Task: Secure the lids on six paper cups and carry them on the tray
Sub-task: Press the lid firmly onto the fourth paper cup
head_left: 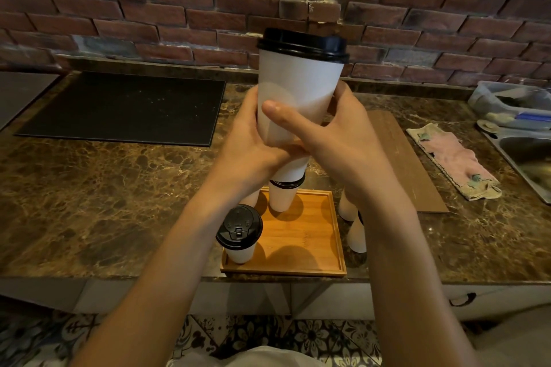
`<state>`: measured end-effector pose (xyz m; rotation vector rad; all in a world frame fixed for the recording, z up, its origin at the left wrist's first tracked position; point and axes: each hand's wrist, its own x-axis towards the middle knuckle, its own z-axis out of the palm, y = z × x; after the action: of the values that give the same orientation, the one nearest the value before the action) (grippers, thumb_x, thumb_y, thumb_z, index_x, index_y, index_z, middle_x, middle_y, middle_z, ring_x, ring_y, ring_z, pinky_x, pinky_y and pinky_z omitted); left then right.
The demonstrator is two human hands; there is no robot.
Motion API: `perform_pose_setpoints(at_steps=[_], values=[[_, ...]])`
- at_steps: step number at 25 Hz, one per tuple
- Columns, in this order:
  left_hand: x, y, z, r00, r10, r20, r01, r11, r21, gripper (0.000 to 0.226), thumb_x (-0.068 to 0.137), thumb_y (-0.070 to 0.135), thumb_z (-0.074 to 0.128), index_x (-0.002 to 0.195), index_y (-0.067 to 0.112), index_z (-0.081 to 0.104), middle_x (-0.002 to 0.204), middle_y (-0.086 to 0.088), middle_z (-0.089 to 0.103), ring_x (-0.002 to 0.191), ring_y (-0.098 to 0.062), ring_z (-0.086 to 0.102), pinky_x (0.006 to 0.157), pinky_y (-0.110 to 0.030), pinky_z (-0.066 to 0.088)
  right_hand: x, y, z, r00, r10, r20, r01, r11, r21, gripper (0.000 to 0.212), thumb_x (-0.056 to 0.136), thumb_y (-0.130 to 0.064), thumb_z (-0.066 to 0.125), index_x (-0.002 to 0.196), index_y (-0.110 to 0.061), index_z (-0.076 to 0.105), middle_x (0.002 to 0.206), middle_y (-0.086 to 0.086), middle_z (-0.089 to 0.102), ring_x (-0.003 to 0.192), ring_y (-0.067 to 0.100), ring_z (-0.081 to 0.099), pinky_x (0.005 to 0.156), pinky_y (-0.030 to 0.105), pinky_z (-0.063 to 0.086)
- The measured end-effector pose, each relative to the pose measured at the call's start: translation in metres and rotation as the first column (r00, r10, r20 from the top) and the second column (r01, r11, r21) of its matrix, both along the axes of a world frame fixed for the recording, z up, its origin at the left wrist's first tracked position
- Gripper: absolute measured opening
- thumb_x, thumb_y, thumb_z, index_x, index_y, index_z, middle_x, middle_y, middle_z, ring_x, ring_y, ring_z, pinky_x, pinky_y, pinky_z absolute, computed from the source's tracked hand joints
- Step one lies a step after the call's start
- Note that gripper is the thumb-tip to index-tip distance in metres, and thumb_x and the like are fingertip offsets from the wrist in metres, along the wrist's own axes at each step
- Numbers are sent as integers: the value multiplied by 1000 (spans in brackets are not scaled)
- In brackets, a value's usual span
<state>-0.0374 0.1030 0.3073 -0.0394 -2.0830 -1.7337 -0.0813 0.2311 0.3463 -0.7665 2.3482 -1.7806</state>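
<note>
Marble counter, wooden tray at near edge: above its 12 o'clock, paper cup held aloft, left hand and right hand wrapped round its body, black lid on; judged lid-seating check, next lower upright onto bare tray, 3 o'clock.

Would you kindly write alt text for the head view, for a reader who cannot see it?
The left hand and right hand hold a paper cup with a black lid above a wooden tray on a marble counter. One lidded cup stands at the tray's near left corner; more cups, partly hidden by the arms, stand behind and right of it.
</note>
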Motion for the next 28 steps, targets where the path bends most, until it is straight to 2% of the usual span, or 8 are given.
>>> perform_pose_setpoints(at_steps=[5, 10, 12, 17, 19, 21, 24, 28], values=[[0, -6, 0, 998, -48, 39, 48, 999, 1, 75, 71, 2, 76, 129, 29, 36, 114, 16, 53, 99, 16, 56, 69, -5, 48, 0, 3, -2, 1000, 11, -22, -12, 1000, -28, 73, 70, -50, 79, 131, -30, 44, 116, -16, 56, 102, -1, 57, 77, 22, 57], [4, -13, 6, 994, -88, 66, 87, 996, 8, 68, 59, 25, 83, 113, 39, 44, 107, 16, 58, 98, 10, 59, 68, -6, 49, -5, 7, 1, 991, 130, -17, -130, 991, -28, 73, 70, -45, 81, 132, -33, 45, 121, -15, 57, 111, 5, 58, 85, 33, 58], [5, -16, 7, 988, -136, 76, 135, 990, 28, 72, 57, 24, 87, 117, 35, 47, 107, 14, 61, 101, 2, 61, 71, -10, 51, -9, 9, 2, 982, 187, 14, -186, 982, -45, 68, 70, -43, 80, 129, -34, 47, 118, -15, 59, 110, 5, 59, 85, 31, 59], [11, -26, 7, 937, -341, 78, 324, 929, 176, 72, 62, 24, 81, 127, 27, 50, 116, 10, 64, 111, -15, 61, 81, -23, 53, -17, 17, 2, 928, 350, 128, -338, 935, -103, 50, 73, -33, 72, 120, -34, 53, 114, -10, 64, 106, 9, 65, 79, 26, 57], [12, -27, 5, 926, -365, 99, 341, 919, 197, 81, 58, 35, 85, 130, 26, 49, 121, 4, 61, 113, -19, 59, 84, -27, 53, -18, 21, 1, 904, 396, 161, -378, 917, -127, 44, 75, -29, 69, 116, -34, 54, 114, -8, 66, 107, 12, 65, 78, 26, 57], [12, -27, 3, 921, -372, 113, 344, 915, 211, 82, 58, 39, 85, 130, 26, 49, 121, 2, 61, 113, -21, 59, 85, -29, 53, -18, 21, -1, 900, 401, 172, -383, 915, -129, 44, 75, -30, 69, 117, -33, 54, 113, -7, 66, 107, 14, 65, 78, 27, 56], [11, -26, 1, 923, -372, 95, 345, 912, 220, 70, 63, 30, 79, 127, 26, 50, 115, 10, 65, 111, -17, 61, 82, -26, 53, -17, 20, -1, 911, 375, 169, -358, 925, -126, 49, 74, -34, 70, 120, -33, 53, 115, -9, 65, 107, 11, 65, 79, 27, 57], [10, -22, 3, 957, -278, 80, 264, 952, 157, 69, 62, 23, 81, 123, 28, 50, 111, 14, 65, 110, -13, 62, 82, -25, 54, -11, 15, 3, 957, 272, 100, -269, 962, -44, 71, 68, -43, 75, 132, -28, 47, 116, -9, 61, 103, 5, 64, 80, 22, 57]])
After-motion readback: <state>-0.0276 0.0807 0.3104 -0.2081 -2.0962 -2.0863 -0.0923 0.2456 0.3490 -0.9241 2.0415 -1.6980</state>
